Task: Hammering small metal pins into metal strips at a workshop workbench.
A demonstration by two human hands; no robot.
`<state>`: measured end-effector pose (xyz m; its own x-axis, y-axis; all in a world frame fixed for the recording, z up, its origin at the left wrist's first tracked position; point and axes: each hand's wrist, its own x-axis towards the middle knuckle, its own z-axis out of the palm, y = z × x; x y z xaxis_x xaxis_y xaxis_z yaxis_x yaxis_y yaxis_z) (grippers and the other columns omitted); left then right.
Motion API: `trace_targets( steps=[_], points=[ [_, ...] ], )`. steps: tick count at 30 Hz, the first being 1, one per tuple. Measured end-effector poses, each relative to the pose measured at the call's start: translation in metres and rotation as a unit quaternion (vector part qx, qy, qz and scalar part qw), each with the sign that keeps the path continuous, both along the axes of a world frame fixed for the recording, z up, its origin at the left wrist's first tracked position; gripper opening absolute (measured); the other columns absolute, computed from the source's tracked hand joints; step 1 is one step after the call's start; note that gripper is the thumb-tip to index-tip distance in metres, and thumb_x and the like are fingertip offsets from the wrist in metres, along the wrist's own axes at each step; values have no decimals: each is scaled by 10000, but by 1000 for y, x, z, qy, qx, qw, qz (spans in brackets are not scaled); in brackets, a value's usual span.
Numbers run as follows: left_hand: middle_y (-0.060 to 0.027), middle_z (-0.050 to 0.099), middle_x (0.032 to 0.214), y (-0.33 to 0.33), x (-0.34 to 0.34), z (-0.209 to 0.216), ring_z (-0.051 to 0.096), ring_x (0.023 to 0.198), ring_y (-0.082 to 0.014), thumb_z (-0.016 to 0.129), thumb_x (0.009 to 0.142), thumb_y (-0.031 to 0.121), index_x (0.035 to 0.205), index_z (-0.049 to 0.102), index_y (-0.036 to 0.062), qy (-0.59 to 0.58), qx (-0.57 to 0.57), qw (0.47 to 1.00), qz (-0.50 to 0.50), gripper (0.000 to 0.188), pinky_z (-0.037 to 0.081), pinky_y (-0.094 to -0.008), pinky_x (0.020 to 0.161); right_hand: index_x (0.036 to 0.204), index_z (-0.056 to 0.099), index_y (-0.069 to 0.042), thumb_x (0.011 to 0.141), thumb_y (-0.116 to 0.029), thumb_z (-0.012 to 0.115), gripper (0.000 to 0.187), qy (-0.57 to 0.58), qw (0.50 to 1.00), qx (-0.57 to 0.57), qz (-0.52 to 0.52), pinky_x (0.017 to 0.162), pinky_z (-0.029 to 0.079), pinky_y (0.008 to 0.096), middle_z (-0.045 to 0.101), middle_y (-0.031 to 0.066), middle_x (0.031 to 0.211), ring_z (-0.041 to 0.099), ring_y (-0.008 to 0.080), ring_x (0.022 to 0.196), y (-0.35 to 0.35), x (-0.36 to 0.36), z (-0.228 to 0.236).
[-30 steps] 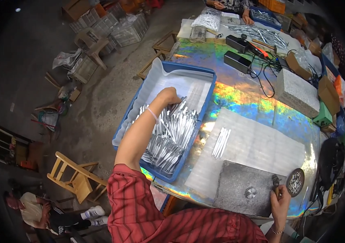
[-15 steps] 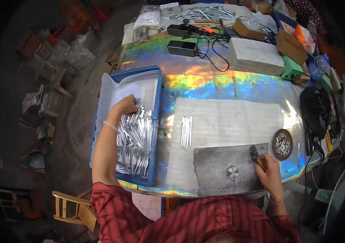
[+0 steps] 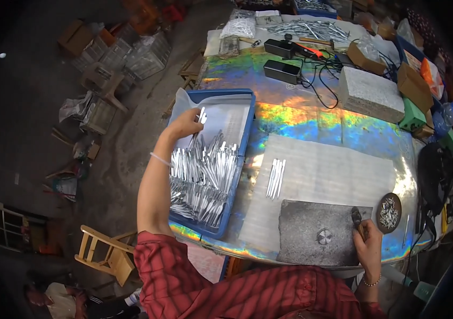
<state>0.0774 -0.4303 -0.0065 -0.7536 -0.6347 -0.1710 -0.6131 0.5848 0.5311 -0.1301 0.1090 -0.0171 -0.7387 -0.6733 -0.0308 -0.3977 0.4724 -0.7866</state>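
Note:
My left hand [image 3: 186,123] is closed on a few slim silver metal pieces [image 3: 202,115], above the lined far end of a blue tray [image 3: 251,114]. Below it in the tray lie dense rows of similar silver pieces [image 3: 213,165]. My right hand [image 3: 369,242] is wrapped round the short handle of a hammer [image 3: 356,213], whose dark head rests over the right part of a grey metal slab [image 3: 301,226]. A shiny round steel disc [image 3: 324,237] sits on the slab. Several silver pieces [image 3: 275,178] lie side by side on a white foam sheet [image 3: 333,165].
A dark oval dish [image 3: 379,219] of small metal bits stands right of the slab. Black power adapters [image 3: 282,71] with cables, a pale stone block [image 3: 371,94] and open cardboard boxes [image 3: 416,85] occupy the far side. A wooden chair [image 3: 107,252] is at lower left, near a seated person [image 3: 59,302].
My left hand has come up from the pile toward the tray's far end, now showing silver pieces in its fingers. My right hand keeps the hammer at the slab. The whole view has swung left.

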Motion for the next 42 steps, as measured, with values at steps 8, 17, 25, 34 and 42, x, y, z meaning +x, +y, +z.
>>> trace_targets(
  steps=[8,17,25,34,42],
  points=[
    [-105,521,680,159,-128,83,545,631,-184,559,739,71,1017,487,35,-3,-57,960,-275,289,428,-305,559,836,509,16,726,-44,584,145,12,999,-15,29,558,419,344,535,174,700,535,314,617,8,-12,-5],
    [-219,615,803,297,-272,-54,603,786,-371,534,731,63,949,505,-22,-65,-121,899,-416,235,463,-453,664,837,525,0,723,-73,592,151,21,997,-63,43,570,427,375,541,165,721,556,333,646,19,-8,-9],
    [-150,624,759,288,-263,-55,596,659,-259,687,699,161,830,594,-17,18,10,929,-368,240,450,-339,596,839,519,9,767,-95,575,138,-84,991,-84,65,560,409,372,523,182,701,529,349,629,41,-25,2],
    [-18,560,743,339,-158,44,510,634,-59,604,810,11,908,583,-31,269,88,943,-175,109,413,-180,573,924,533,27,764,-57,558,183,78,978,-38,-189,607,439,381,579,199,765,567,359,702,98,-85,-25],
    [-114,589,748,380,-68,8,572,604,-209,651,724,-31,867,585,6,299,1,943,-146,162,454,-270,531,905,546,27,685,-72,600,247,193,973,78,-97,684,443,436,574,219,859,551,390,791,68,-121,-64]
  ],
)
